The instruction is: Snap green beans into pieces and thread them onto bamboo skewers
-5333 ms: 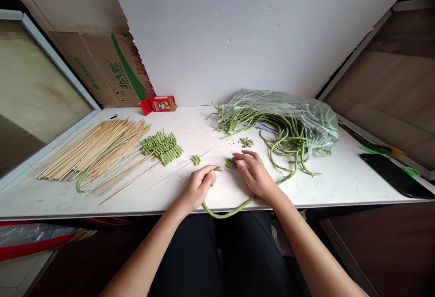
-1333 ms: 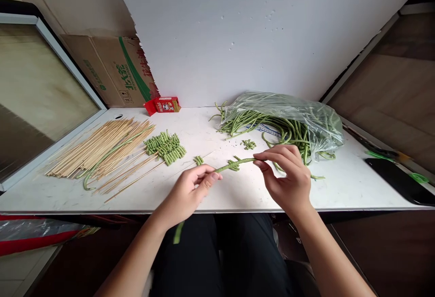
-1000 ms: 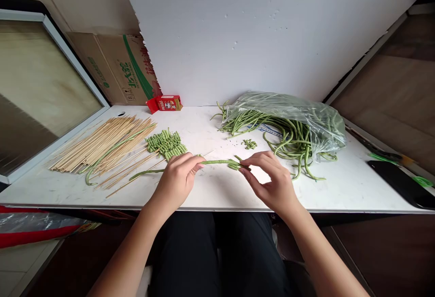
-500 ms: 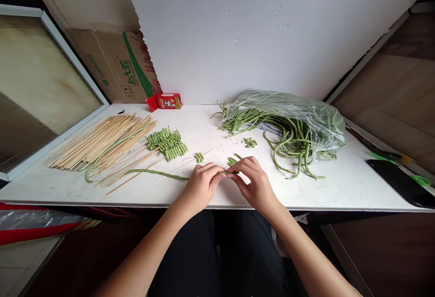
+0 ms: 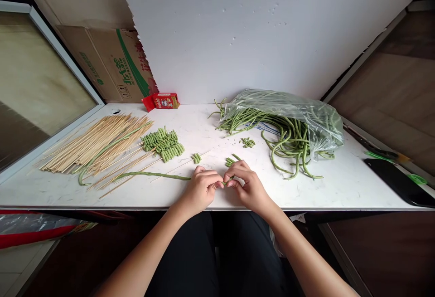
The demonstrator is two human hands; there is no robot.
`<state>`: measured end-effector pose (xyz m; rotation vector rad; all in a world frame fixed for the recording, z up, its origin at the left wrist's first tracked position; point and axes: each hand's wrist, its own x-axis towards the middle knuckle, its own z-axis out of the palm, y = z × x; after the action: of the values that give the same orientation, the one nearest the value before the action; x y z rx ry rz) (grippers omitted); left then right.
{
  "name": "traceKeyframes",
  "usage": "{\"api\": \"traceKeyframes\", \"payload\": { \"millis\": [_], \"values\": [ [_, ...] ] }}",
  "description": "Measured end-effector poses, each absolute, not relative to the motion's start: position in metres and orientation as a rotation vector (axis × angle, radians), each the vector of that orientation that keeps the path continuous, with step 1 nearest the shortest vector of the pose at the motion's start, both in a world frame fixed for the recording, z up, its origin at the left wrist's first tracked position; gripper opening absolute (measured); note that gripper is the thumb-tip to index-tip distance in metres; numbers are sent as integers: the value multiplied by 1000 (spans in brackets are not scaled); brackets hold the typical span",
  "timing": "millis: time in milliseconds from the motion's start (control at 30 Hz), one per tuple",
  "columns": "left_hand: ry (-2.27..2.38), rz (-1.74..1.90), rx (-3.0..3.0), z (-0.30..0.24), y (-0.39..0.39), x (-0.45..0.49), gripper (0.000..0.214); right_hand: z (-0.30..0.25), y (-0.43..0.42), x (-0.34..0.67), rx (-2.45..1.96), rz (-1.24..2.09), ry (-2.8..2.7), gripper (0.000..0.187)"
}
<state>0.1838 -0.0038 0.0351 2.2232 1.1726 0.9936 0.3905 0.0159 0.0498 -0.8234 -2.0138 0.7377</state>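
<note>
A long green bean [image 5: 163, 175] trails left across the table from my left hand [image 5: 202, 187], which is closed around it near its right end. My right hand [image 5: 247, 184] pinches the tip of the same bean, fingertips almost meeting those of the left. Just beyond my right fingers lie several short cut bean pieces [image 5: 232, 159], partly hidden. Past my left hand, a few pieces are threaded on a bamboo skewer [image 5: 196, 158]. Farther left sits a stack of skewered bean pieces [image 5: 163, 143], their sticks pointing toward me.
Bamboo skewers [image 5: 91, 145] spread over the left side, with a bean across them. A plastic bag of long beans [image 5: 285, 115] lies back right, near small bean ends [image 5: 247, 142]. A red box [image 5: 166, 100] stands behind; a phone [image 5: 397, 181] lies at the right edge.
The view has shifted slightly. My right hand has drawn its fingers in, and the bean between my hands is bent more at its end. Both hands keep hold of it.
</note>
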Motion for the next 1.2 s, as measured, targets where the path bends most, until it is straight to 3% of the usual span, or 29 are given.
{"api": "traceKeyframes", "payload": {
  "millis": [700, 833, 1000, 1200],
  "values": [
    [1070, 893, 2255, 32, -5, 182, 32, 48, 23, 402, -701, 1124, -2054, 19],
    [1107, 975, 2204, 33, -3, 182, 25, 50, 25, 405, -783, 982, -1908, 16],
    [1067, 1082, 2099, 33, -2, 182, 18, 43, 43, 427, -1161, 587, -1828, 28],
    [1111, 1159, 2091, 29, -1, 182, 31, 29, 52, 436, -1308, 328, -1836, 28]
  ]
}}
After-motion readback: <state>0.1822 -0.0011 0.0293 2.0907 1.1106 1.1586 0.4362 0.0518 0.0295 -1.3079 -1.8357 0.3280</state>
